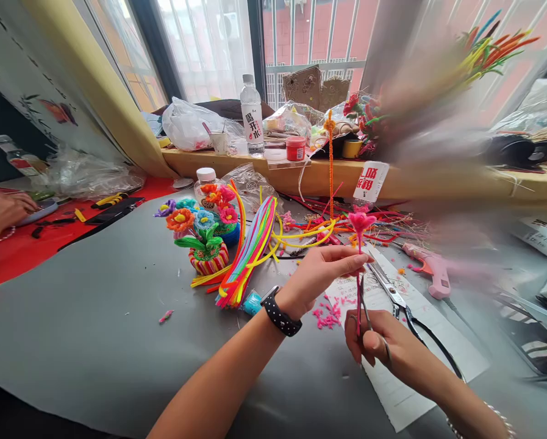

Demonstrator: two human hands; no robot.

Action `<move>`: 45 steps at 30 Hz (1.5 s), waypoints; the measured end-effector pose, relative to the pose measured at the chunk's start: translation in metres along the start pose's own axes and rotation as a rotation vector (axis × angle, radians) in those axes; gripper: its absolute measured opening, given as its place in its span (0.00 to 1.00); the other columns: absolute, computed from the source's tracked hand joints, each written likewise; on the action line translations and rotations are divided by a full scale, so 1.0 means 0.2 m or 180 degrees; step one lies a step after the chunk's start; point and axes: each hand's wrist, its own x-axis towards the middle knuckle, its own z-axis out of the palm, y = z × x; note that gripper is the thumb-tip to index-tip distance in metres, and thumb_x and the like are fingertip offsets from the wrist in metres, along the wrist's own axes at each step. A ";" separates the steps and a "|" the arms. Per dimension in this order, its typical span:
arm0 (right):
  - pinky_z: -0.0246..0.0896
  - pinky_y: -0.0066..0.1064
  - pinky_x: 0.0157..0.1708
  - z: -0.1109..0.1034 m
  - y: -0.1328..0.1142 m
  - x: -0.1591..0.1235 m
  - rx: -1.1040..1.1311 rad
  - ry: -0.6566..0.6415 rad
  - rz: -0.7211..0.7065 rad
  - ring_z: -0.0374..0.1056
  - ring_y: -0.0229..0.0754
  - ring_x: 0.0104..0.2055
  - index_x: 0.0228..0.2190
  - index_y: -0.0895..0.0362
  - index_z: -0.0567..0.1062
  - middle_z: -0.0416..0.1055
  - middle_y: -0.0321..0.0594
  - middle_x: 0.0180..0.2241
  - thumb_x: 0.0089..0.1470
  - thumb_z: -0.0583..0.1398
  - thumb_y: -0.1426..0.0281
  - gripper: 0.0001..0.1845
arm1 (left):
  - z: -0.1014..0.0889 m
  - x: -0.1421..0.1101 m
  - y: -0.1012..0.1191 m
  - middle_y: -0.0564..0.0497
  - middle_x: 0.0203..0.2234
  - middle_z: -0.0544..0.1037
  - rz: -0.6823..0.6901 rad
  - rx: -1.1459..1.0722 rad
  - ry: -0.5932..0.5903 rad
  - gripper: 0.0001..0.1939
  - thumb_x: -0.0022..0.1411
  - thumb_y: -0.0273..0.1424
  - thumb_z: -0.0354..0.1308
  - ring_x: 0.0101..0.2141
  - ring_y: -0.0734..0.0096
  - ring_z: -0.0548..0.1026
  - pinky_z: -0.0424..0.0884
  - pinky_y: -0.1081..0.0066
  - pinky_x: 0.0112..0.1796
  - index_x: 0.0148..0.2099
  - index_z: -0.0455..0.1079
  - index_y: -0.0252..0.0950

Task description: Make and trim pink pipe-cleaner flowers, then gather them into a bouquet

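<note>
My left hand [321,271], with a black watch on its wrist, pinches the upper stem of a pink pipe-cleaner flower [361,222], just below the fluffy pink head. My right hand [376,344] is closed round the lower end of the same stem and also holds small scissors [363,305] whose blades point up along the stem. Pink trimmings [328,316] lie on the grey table beneath. A larger pair of scissors [394,296] rests on white paper beside my right hand.
A bundle of coloured pipe cleaners [250,250] and a finished flower pot [204,235] stand to the left. A pink glue gun [431,268] lies to the right. The windowsill holds a water bottle [252,116], a red jar [296,148] and bags. Another person's hand [3,210] rests at far left.
</note>
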 end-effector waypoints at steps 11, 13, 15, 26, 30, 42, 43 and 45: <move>0.45 0.25 0.19 0.01 0.03 0.01 -0.0135 0.0213 0.0053 0.55 0.34 0.18 0.12 0.59 0.63 0.60 0.36 0.14 0.41 0.44 0.39 0.36 | 0.00 0.01 -0.01 0.51 0.27 0.72 -0.0135 -0.0117 0.0098 0.11 0.45 0.36 0.61 0.29 0.78 0.66 0.59 0.75 0.34 0.29 0.73 0.33; 0.46 0.25 0.19 0.01 0.04 0.01 -0.0144 0.0242 0.0062 0.55 0.34 0.18 0.11 0.59 0.62 0.60 0.36 0.13 0.41 0.45 0.39 0.35 | 0.00 0.01 -0.01 0.52 0.26 0.72 -0.0147 -0.0131 0.0112 0.10 0.45 0.36 0.61 0.29 0.78 0.66 0.59 0.74 0.34 0.29 0.73 0.34; 0.45 0.25 0.19 0.01 0.05 0.02 -0.0145 0.0274 0.0067 0.53 0.33 0.17 0.10 0.58 0.62 0.59 0.35 0.12 0.42 0.46 0.40 0.35 | 0.01 0.01 -0.01 0.52 0.26 0.72 -0.0158 -0.0170 0.0132 0.11 0.45 0.36 0.61 0.29 0.78 0.66 0.59 0.74 0.34 0.29 0.72 0.33; 0.48 0.26 0.19 0.02 0.06 0.02 -0.0316 0.0438 0.0070 0.51 0.32 0.14 0.05 0.58 0.59 0.56 0.35 0.08 0.44 0.45 0.41 0.36 | 0.01 0.01 -0.01 0.51 0.28 0.73 -0.0161 -0.0406 0.0275 0.10 0.46 0.36 0.60 0.28 0.80 0.67 0.59 0.74 0.35 0.29 0.73 0.34; 0.47 0.26 0.18 0.02 0.06 0.02 -0.0255 0.0384 0.0078 0.49 0.31 0.14 0.04 0.57 0.58 0.52 0.34 0.07 0.44 0.44 0.41 0.37 | 0.01 0.01 -0.01 0.51 0.28 0.73 -0.0120 -0.0470 0.0295 0.09 0.46 0.35 0.60 0.29 0.80 0.67 0.59 0.74 0.36 0.29 0.73 0.35; 0.50 0.26 0.23 -0.02 0.04 0.01 0.0519 0.0822 0.0089 0.58 0.35 0.23 0.14 0.59 0.67 0.62 0.36 0.19 0.45 0.57 0.53 0.23 | -0.02 0.02 0.00 0.54 0.24 0.70 0.0092 -0.0431 0.0486 0.08 0.48 0.34 0.59 0.28 0.81 0.65 0.59 0.76 0.34 0.29 0.72 0.34; 0.50 0.26 0.22 -0.02 0.03 0.01 0.0569 0.0890 0.0116 0.57 0.35 0.23 0.13 0.59 0.66 0.62 0.36 0.19 0.45 0.58 0.55 0.22 | -0.01 0.02 0.00 0.54 0.24 0.70 0.0108 -0.0397 0.0502 0.09 0.48 0.34 0.58 0.28 0.81 0.65 0.60 0.76 0.34 0.30 0.72 0.34; 0.48 0.26 0.21 -0.02 0.04 0.01 0.0652 0.1029 0.0188 0.54 0.34 0.22 0.12 0.59 0.65 0.60 0.35 0.19 0.45 0.59 0.58 0.21 | -0.01 0.01 0.00 0.54 0.25 0.71 0.0108 -0.0320 0.0480 0.10 0.48 0.35 0.58 0.29 0.80 0.66 0.61 0.75 0.35 0.31 0.71 0.34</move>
